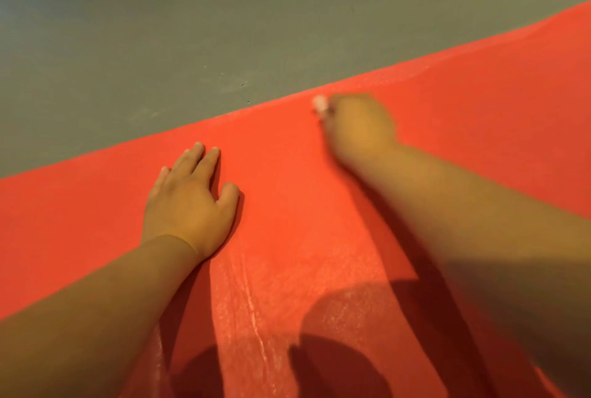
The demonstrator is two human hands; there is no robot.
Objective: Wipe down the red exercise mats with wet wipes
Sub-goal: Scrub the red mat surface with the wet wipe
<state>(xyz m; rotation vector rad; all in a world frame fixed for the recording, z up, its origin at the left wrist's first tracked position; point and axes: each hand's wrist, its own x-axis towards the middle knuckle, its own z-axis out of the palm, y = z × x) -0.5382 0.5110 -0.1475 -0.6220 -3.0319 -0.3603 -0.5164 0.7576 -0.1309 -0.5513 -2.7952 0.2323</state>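
Partway: wet sheen on middle of red mat [287, 222], right hand [358, 129] clenched on wet wipe [319, 103] at far edge, left hand [188, 206] flat, fingers released; flanks likely unwiped.

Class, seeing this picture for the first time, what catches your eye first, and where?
The red mat fills the lower frame, slanting against the grey floor. The left hand rests flat on it, while the blurred right hand holds a white wipe near the mat's far edge. Wet streaks glisten bottom centre.
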